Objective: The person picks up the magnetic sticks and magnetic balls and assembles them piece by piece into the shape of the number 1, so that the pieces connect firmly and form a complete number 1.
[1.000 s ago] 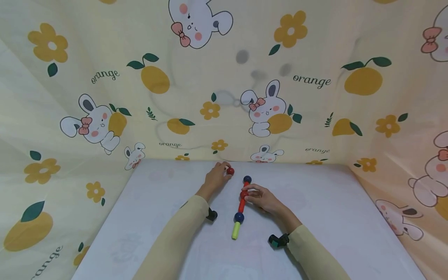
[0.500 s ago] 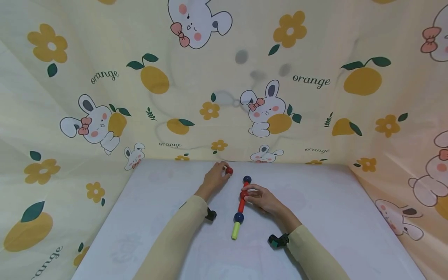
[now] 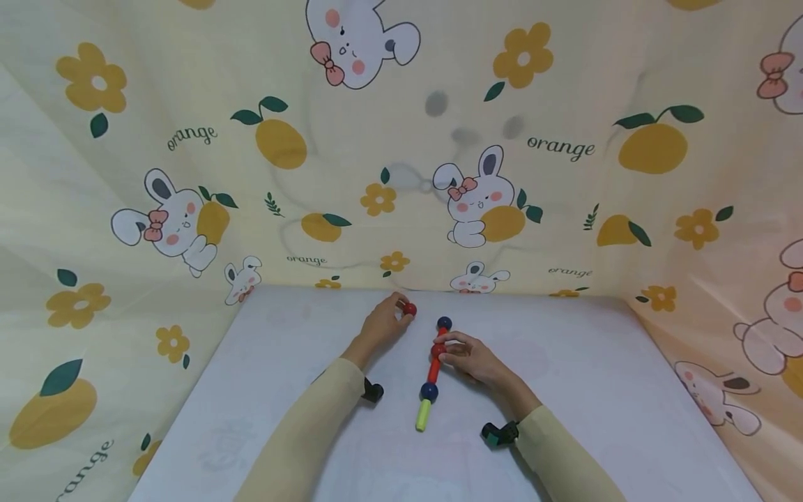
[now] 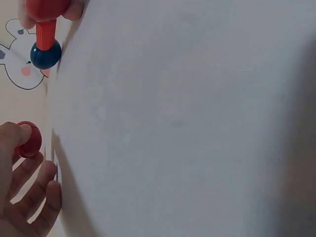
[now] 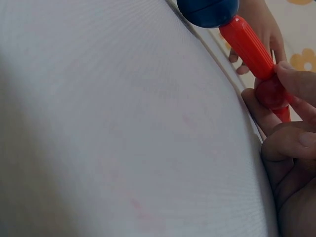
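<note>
Between thumb and fingers my left hand (image 3: 384, 324) pinches a loose red ball (image 3: 410, 309), near the far end of the table. In the left wrist view the thumb lies on that red ball (image 4: 30, 140), the other fingers loosely bent. My right hand (image 3: 475, 359) grips the middle red ball (image 3: 438, 351) of a toy chain of balls and rods. From that ball a red rod (image 5: 249, 47) leads to a near blue ball (image 3: 429, 392), then a yellow-green rod (image 3: 423, 415). A shorter-looking red rod (image 4: 46, 35) joins it to the far blue ball (image 3: 444, 323).
A white table (image 3: 263, 432) lies under both hands. Behind it hangs a cream cloth (image 3: 351, 174) printed with rabbits, oranges and flowers. Each wrist wears a small black camera, such as the right wrist camera (image 3: 500, 434).
My left hand has drawn slightly left and toward me with the loose red ball still pinched. The right hand and the chain stay nearly in place.
</note>
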### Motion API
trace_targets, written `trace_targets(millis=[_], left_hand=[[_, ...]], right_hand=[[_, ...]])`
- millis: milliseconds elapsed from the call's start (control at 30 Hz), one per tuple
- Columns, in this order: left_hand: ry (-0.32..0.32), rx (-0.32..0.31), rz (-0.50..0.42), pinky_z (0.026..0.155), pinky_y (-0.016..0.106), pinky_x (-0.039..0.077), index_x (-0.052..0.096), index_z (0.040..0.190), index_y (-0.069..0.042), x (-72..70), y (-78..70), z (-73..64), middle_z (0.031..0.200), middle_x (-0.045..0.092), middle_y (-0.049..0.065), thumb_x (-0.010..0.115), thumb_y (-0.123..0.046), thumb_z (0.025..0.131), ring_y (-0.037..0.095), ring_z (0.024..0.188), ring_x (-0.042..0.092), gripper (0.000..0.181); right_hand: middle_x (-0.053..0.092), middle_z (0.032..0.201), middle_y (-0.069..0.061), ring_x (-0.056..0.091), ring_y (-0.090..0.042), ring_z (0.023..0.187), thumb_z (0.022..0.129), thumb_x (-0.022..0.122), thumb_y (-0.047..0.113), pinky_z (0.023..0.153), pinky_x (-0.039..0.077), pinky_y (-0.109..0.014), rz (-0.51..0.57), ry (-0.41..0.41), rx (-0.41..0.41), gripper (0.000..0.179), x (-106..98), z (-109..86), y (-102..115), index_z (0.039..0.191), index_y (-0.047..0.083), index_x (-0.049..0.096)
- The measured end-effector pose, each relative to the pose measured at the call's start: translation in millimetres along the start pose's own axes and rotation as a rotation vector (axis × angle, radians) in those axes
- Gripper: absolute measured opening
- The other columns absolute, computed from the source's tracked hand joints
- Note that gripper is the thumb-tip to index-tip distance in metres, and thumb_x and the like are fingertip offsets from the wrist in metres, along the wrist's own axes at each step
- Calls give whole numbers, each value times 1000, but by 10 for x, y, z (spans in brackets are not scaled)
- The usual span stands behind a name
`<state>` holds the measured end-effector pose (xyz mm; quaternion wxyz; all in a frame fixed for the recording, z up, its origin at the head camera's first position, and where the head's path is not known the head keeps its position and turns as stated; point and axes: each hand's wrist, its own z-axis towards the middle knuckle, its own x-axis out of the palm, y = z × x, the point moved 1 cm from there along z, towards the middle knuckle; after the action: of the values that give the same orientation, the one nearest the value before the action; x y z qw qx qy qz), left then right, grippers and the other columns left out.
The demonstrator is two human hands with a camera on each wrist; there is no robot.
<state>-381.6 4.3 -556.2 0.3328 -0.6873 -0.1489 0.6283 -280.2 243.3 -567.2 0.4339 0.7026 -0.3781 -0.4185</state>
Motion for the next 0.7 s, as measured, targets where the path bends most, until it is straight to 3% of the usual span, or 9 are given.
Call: trace_targets(millis=[167, 500, 600, 700], left_hand=[[-2, -10, -50, 93, 40, 55, 53, 125, -31, -40, 9, -73, 124, 65, -5, 68, -40, 96, 17, 106, 62, 34], [-10, -15, -113, 86, 36, 55, 55, 123, -30, -86, 81, -185, 123, 65, -5, 69, -39, 95, 15, 98, 61, 33], [-1, -11, -119, 87, 36, 55, 55, 124, -29, -106, 105, -224, 123, 65, -4, 68, -39, 96, 16, 99, 61, 33], [11, -18, -137, 87, 36, 54, 55, 125, -29, -132, 130, -265, 122, 65, -4, 68, -38, 96, 17, 99, 61, 33]], right_hand=[[64, 133, -11, 46, -17, 61, 93, 73, 38, 56, 38, -23, -21, -17, -11, 44, 2, -2, 18, 134, 32, 60], [61, 140, -12, 56, -26, 105, 92, 74, 36, 67, 43, -28, -33, -41, -8, 39, 25, 9, 10, 130, 35, 63], [62, 138, -12, 57, -26, 100, 92, 75, 36, 66, 43, -27, -40, -41, -18, 39, 27, -1, 18, 129, 35, 63], [62, 136, -12, 57, -23, 83, 92, 74, 35, 61, 41, -25, -44, -28, -36, 40, 26, -14, 26, 130, 33, 62]])
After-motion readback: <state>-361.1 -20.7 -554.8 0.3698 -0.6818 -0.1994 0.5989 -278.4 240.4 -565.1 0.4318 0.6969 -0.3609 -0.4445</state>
